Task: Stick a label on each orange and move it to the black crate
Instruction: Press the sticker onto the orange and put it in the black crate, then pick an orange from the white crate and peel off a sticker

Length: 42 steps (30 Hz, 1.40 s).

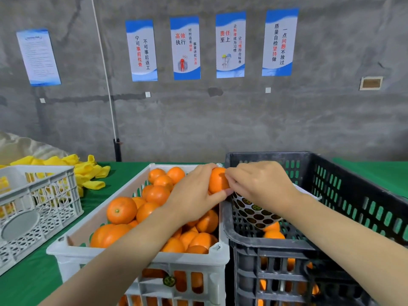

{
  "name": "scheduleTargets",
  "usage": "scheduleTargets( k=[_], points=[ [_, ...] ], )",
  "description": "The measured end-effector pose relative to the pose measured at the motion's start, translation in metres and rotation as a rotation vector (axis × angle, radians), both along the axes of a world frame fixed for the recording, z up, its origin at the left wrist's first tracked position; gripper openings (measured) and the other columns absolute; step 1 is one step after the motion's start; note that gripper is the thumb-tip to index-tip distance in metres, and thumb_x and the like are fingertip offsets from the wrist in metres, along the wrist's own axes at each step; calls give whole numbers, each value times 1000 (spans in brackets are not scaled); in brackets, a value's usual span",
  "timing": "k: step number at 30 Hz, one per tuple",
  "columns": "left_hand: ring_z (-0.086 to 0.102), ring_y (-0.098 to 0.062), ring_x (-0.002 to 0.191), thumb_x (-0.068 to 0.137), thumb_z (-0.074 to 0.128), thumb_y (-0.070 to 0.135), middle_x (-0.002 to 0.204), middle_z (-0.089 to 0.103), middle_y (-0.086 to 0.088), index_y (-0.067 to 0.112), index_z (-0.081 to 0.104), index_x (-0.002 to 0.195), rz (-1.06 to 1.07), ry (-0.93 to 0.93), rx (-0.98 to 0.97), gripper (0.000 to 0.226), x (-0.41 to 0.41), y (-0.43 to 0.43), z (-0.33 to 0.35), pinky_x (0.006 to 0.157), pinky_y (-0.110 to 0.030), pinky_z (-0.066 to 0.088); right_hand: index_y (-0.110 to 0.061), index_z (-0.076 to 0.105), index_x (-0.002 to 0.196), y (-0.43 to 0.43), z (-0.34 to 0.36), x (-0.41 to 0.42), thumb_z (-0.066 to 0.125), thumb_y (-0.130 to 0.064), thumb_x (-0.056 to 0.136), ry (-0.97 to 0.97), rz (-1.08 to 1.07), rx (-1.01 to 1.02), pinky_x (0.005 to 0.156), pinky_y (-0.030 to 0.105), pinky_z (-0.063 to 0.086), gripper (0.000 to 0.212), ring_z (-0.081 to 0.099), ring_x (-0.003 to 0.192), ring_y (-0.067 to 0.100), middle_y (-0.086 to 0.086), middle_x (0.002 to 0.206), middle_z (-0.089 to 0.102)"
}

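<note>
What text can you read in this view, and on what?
Leftmost poster: too blurred to read.
Second poster: "宁可事前检查 不可事后返工"
Third poster: "高效执行 时时追求效率 事事讲究方法"
Fourth poster: "责任至上 让标准成为习惯 让习惯符合标准"
Fifth poster: "质量自检坚持做 一点问题不放过"
Label sheet: stickers too small to read.

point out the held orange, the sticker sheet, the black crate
held round orange fruit (217, 180): head view, bare peel
white sheet of dark stickers (249, 208): head view, dotted face
black slotted plastic crate (287, 156): head view, far rim
</note>
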<state>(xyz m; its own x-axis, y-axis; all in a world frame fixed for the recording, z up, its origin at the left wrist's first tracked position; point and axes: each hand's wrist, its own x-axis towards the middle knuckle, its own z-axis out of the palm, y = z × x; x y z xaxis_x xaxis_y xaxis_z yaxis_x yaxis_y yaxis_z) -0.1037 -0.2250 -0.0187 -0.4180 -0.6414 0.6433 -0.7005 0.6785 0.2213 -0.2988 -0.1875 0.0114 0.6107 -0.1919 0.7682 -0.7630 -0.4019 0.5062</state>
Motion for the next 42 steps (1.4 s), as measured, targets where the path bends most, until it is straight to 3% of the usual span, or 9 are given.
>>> scheduleTargets(
  k=[7, 14, 20, 24, 27, 30, 34, 38, 42],
  points=[
    [57, -12, 104, 85, 51, 68, 119, 60, 9, 30, 48, 129, 30, -26, -20, 57, 0, 2, 1, 81, -34, 52, -14, 59, 69, 5, -2, 0, 63, -18, 87, 98, 16, 184, 35, 31, 34, 19, 42, 38, 22, -2, 48, 45],
    [56, -6, 98, 84, 49, 71, 114, 61, 12, 32, 48, 126, 68, 19, -6, 58, 1, 3, 0, 75, -27, 49, -15, 70, 107, 10, -1, -4, 38, -30, 90, 118, -35, 300, 37, 26, 37, 39, 43, 36, 18, -5, 46, 49],
    [53, -4, 94, 84, 50, 68, 116, 63, 10, 31, 49, 128, 99, 38, 15, 57, -1, 3, 0, 71, -24, 46, -19, 66, 82, 10, -3, -1, 45, -28, 90, 154, -9, 322, 39, 24, 25, 24, 36, 37, 16, -7, 46, 43],
    [57, -4, 97, 82, 58, 71, 112, 62, 16, 37, 49, 125, 65, 139, 46, 56, -1, 7, 3, 80, -29, 54, -16, 51, 66, 6, 2, -8, 38, -26, 95, -164, -152, 254, 41, 23, 16, 34, 38, 34, 23, -3, 45, 40],
    [60, 1, 100, 72, 61, 77, 107, 63, 24, 54, 46, 116, -73, 198, 140, 52, -5, 17, 8, 82, -26, 56, -12, 48, 72, -2, 0, -25, 38, -20, 100, -339, -466, 196, 41, 22, 22, 31, 37, 36, 25, -2, 47, 40],
    [62, 0, 101, 65, 68, 74, 105, 67, 22, 49, 57, 109, -224, 213, 231, 52, -19, 22, 9, 85, -24, 53, -13, 47, 86, -16, -11, -44, 27, -30, 106, -461, -684, 268, 45, 27, 20, 33, 42, 48, 26, -1, 56, 43],
    [65, 1, 93, 65, 76, 64, 98, 69, 20, 40, 66, 103, -393, 127, 460, 46, -39, 24, 10, 85, -19, 52, -12, 47, 89, -18, -13, -50, 27, -32, 107, -569, -660, 281, 43, 28, 15, 33, 56, 52, 31, 2, 57, 49],
    [67, -12, 105, 69, 76, 61, 106, 73, 6, 26, 71, 107, -422, -50, 635, 52, -44, 20, 16, 98, -39, 51, -19, 41, 80, -18, -12, -49, 22, -39, 106, -650, -521, 360, 44, 30, 19, 38, 48, 52, 27, -6, 54, 41],
    [62, -2, 106, 66, 74, 69, 108, 71, 15, 36, 68, 111, -324, -327, 690, 56, -49, 17, 25, 111, -41, 42, -26, 39, 74, -21, -12, -45, 18, -43, 105, -697, -406, 419, 47, 27, 19, 41, 41, 51, 9, -9, 57, 46]
  ],
)
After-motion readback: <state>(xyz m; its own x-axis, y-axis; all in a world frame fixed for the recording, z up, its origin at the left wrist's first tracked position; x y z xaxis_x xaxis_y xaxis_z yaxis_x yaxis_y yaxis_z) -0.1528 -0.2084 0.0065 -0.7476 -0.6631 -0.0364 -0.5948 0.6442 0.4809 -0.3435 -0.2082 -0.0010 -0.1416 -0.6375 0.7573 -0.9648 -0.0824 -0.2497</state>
